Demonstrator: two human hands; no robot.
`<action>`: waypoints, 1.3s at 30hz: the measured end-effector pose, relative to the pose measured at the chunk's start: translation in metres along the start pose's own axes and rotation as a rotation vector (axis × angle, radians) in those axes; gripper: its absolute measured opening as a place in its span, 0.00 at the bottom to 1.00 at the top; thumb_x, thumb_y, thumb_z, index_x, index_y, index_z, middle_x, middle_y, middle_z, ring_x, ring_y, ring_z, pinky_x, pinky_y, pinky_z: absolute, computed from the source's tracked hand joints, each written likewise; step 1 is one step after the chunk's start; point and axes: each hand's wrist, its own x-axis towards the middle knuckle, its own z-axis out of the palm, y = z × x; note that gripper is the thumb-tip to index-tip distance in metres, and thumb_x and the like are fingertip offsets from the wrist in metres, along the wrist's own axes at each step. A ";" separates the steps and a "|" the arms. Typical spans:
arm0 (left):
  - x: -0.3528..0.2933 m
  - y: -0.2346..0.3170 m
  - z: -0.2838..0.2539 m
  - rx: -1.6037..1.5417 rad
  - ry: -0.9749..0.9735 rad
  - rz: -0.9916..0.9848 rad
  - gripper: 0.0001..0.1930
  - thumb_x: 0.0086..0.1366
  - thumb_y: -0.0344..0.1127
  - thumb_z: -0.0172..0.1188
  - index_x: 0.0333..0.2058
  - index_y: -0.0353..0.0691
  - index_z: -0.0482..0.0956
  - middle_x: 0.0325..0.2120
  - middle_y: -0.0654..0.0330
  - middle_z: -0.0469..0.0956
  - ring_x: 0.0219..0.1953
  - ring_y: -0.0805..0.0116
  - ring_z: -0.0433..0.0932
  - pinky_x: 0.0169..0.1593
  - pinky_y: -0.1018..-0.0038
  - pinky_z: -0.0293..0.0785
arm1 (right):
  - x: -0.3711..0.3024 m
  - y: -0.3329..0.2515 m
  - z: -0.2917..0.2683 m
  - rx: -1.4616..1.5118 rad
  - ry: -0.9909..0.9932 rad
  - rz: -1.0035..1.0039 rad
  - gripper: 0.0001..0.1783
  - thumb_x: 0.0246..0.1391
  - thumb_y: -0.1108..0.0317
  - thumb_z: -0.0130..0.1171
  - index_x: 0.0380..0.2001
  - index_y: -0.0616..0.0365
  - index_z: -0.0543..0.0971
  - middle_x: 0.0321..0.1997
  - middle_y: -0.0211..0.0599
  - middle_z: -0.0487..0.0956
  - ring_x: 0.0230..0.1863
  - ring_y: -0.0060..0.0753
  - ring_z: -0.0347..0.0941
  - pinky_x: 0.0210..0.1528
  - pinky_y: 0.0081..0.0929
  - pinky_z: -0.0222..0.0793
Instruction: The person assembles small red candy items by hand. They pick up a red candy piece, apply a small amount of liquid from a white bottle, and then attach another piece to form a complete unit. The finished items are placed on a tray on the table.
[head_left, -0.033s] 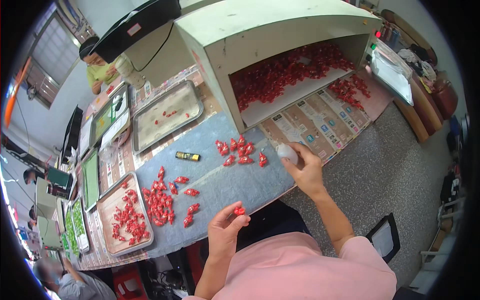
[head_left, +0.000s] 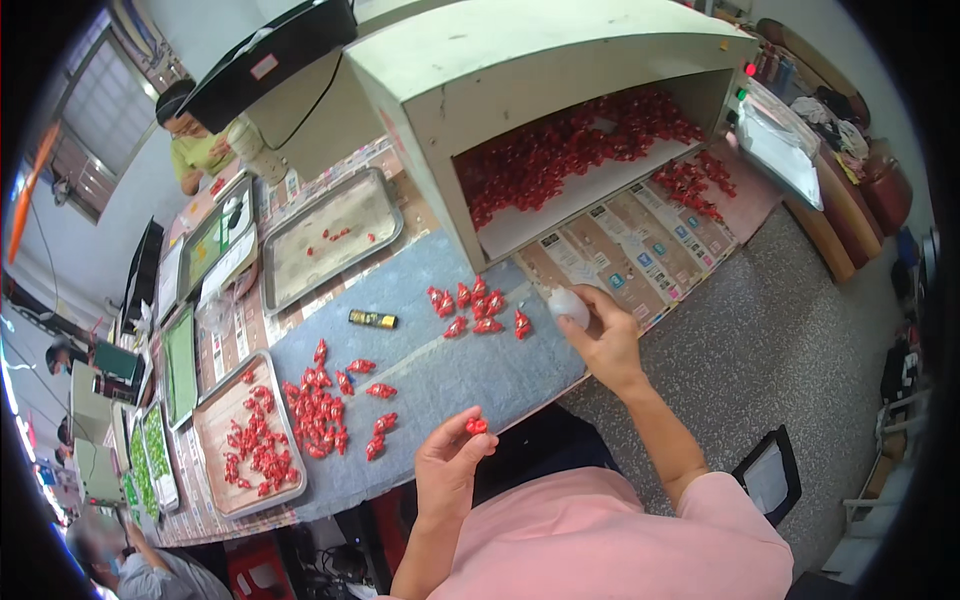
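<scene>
Between the thumb and fingers of my left hand (head_left: 447, 462) is a small red moulded piece (head_left: 477, 426), held just off the table's front edge. My right hand (head_left: 610, 345) grips a small whitish translucent squeeze bottle (head_left: 567, 308), its narrow tip pointing up and away from me. On the blue cloth (head_left: 420, 365) close to that bottle lies a small cluster of red figure-like pieces (head_left: 486, 308) with gold-toned marks. A larger heap of similar red pieces (head_left: 318, 412) sits farther left on the cloth.
A metal tray (head_left: 298, 462) at left carries many red pieces; another tray (head_left: 397, 228) behind holds a few. A black-and-yellow cylinder (head_left: 373, 319) lies on the cloth. The pale green open-fronted machine (head_left: 560, 52) contains a mass of red pieces. A person (head_left: 195, 150) sits across the table.
</scene>
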 end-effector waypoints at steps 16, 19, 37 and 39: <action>0.000 0.000 0.006 -0.207 -0.036 -0.026 0.16 0.66 0.24 0.53 0.52 0.29 0.72 0.43 0.52 0.78 0.42 0.64 0.79 0.49 0.69 0.76 | 0.117 0.017 -0.041 -0.417 -0.061 -0.349 0.11 0.45 0.80 0.55 0.34 0.60 0.79 0.44 0.41 0.79 0.53 0.51 0.69 0.57 0.37 0.65; 0.001 -0.001 0.007 -0.214 -0.026 -0.018 0.16 0.66 0.24 0.52 0.52 0.32 0.72 0.44 0.50 0.78 0.41 0.63 0.79 0.48 0.69 0.78 | 0.162 0.039 -0.026 -0.541 -0.097 -0.443 0.09 0.46 0.77 0.57 0.34 0.59 0.80 0.41 0.42 0.80 0.51 0.51 0.69 0.53 0.40 0.65; 0.000 -0.004 -0.005 -0.341 -0.086 -0.057 0.14 0.68 0.27 0.51 0.52 0.34 0.73 0.46 0.51 0.77 0.43 0.64 0.79 0.50 0.68 0.77 | 0.088 -0.008 -0.068 0.325 -0.140 0.106 0.07 0.53 0.76 0.59 0.37 0.65 0.80 0.37 0.36 0.80 0.38 0.25 0.76 0.42 0.21 0.72; 0.000 -0.003 -0.006 -0.372 -0.087 -0.078 0.14 0.69 0.28 0.50 0.52 0.34 0.73 0.46 0.51 0.77 0.44 0.64 0.78 0.50 0.68 0.77 | 0.053 -0.014 -0.069 0.438 -0.165 0.178 0.07 0.52 0.78 0.59 0.36 0.65 0.80 0.37 0.36 0.80 0.39 0.26 0.77 0.42 0.20 0.74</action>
